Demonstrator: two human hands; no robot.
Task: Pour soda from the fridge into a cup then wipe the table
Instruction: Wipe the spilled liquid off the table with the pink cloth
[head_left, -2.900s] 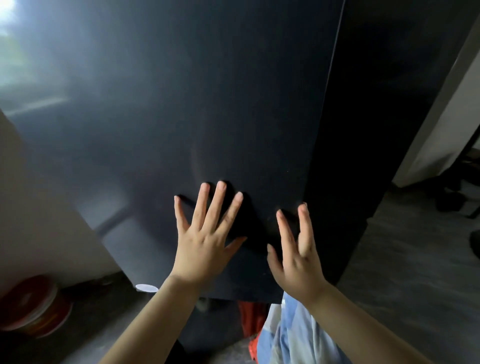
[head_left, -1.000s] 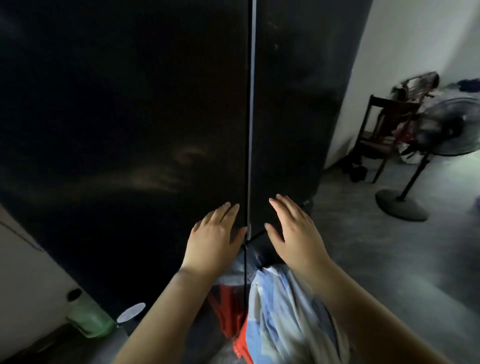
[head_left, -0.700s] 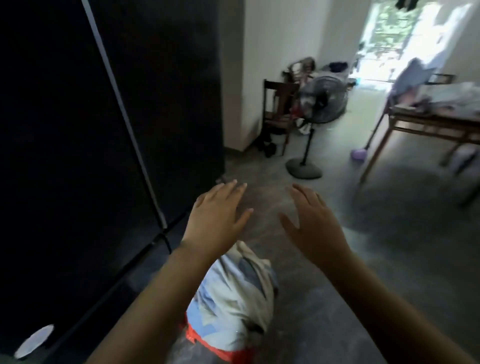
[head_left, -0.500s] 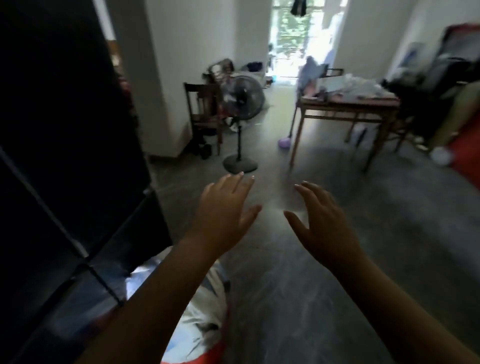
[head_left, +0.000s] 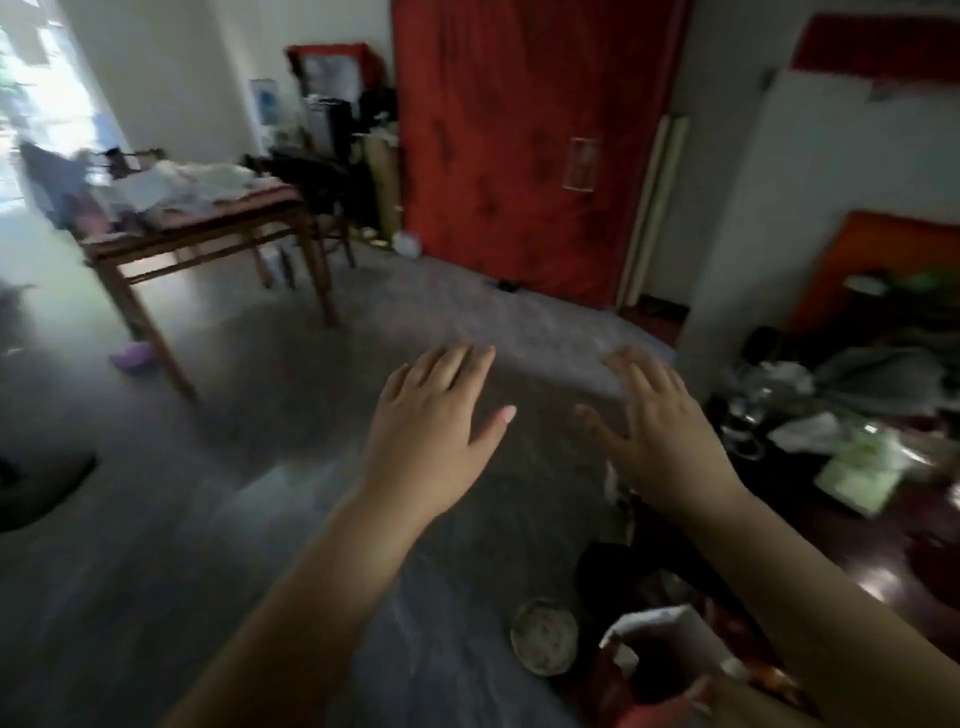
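Note:
My left hand (head_left: 431, 431) and my right hand (head_left: 660, 436) are both stretched out in front of me over the grey floor, palms down, fingers straight, holding nothing. A dark glossy table (head_left: 883, 525) lies at the right, with glassware (head_left: 743, 415), white crumpled paper and a pale green packet (head_left: 857, 473) on it. The fridge is out of view. No soda bottle is visible, and I cannot make out a cup in the blur.
A wooden table (head_left: 218, 228) piled with cloth stands at the back left. A red curtain (head_left: 519, 145) covers the back wall. A round tin (head_left: 543, 644) and a box (head_left: 660, 644) sit on the floor near my feet.
My view has swung right, away from the black fridge, past a fan and the wooden table, to the room's right side. Both hands left the fridge door and stay open.

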